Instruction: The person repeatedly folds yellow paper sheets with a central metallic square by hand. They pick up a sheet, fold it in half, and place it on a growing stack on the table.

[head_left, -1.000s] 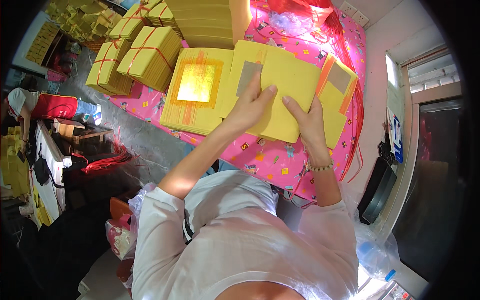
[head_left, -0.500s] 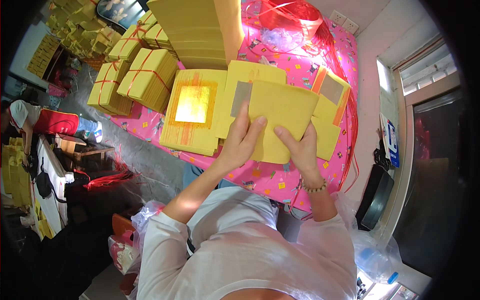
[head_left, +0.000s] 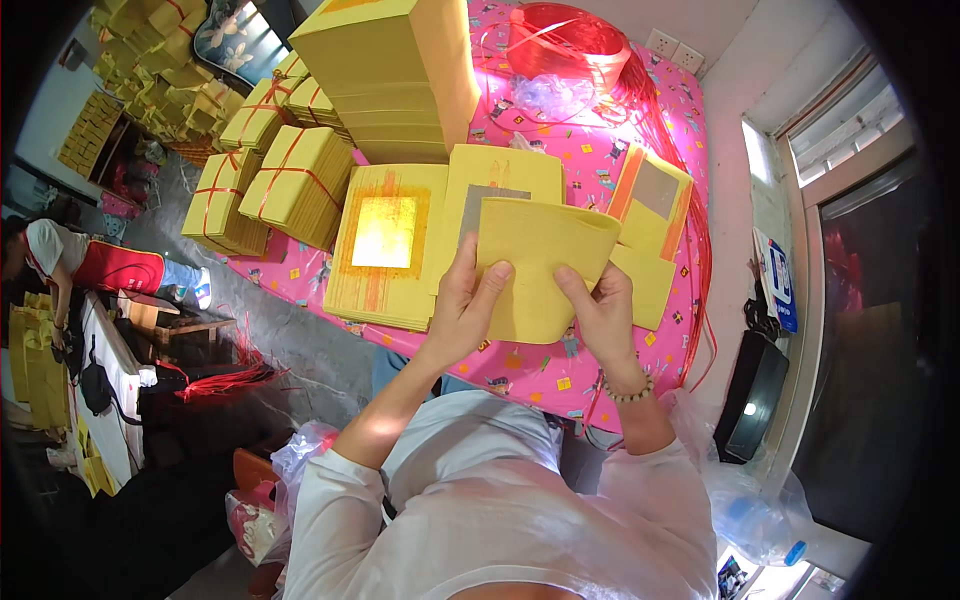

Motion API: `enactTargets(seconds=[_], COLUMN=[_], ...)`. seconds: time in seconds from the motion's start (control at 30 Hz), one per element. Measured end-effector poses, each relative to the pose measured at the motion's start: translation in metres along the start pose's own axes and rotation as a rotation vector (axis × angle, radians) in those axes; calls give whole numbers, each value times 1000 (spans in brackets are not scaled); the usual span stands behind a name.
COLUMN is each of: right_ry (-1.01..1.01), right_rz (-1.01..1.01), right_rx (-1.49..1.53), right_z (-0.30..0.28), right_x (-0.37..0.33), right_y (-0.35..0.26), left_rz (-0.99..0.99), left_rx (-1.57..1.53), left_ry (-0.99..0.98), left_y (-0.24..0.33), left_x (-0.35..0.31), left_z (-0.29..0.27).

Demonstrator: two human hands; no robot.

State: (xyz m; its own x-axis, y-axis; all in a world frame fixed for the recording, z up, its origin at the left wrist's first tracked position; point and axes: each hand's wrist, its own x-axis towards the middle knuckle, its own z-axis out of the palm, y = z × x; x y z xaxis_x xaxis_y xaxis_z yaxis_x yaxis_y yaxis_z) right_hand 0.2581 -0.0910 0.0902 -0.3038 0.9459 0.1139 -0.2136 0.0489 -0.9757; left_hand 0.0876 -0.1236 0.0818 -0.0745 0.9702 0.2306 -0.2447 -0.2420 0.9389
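Note:
A folded stack of yellow paper sheets (head_left: 540,265) is held between both hands above the pink table. My left hand (head_left: 467,308) grips its left edge, thumb on the near face. On the opposite edge, my right hand (head_left: 600,310) does the same, with a beaded bracelet at the wrist. The top edge of the paper bows open slightly. Behind it, partly covered, lies yellow paper with a grey patch (head_left: 497,193). To the left rests a yellow paper stack (head_left: 375,295) with a gold square and orange border. Another yellow sheet with a silver square (head_left: 655,195) lies at the right.
The pink patterned tablecloth (head_left: 530,375) covers the table. Tall yellow paper stacks (head_left: 385,85) stand at the back, with tied bundles (head_left: 297,175) at left. A red basket of red strips (head_left: 570,45) sits at the back right. Another person (head_left: 75,250) bends over at far left.
The folded paper has come slightly nearer to me and tipped, so its top edge now shows an opening. Both hands keep their hold. The whole view has shifted a little.

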Motion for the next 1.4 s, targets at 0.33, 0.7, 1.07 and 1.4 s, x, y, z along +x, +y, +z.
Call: enactTargets(seconds=[0.33, 0.7, 1.07, 1.4], right_ry=[31, 125, -45, -67], right_rz=[29, 72, 241, 192], right_rx=[25, -44, -40, -148], right_z=[-4, -22, -24, -26], right_x=[15, 23, 9, 5], right_y=[-3, 6, 5, 20], left_rz=[-85, -199, -236, -220], left_rx=[-38, -29, -27, 5], left_ry=[-33, -73, -88, -107], left_y=[-7, -5, -1, 0], left_x=[0, -1, 7, 17], left_z=[-12, -16, -18, -18])
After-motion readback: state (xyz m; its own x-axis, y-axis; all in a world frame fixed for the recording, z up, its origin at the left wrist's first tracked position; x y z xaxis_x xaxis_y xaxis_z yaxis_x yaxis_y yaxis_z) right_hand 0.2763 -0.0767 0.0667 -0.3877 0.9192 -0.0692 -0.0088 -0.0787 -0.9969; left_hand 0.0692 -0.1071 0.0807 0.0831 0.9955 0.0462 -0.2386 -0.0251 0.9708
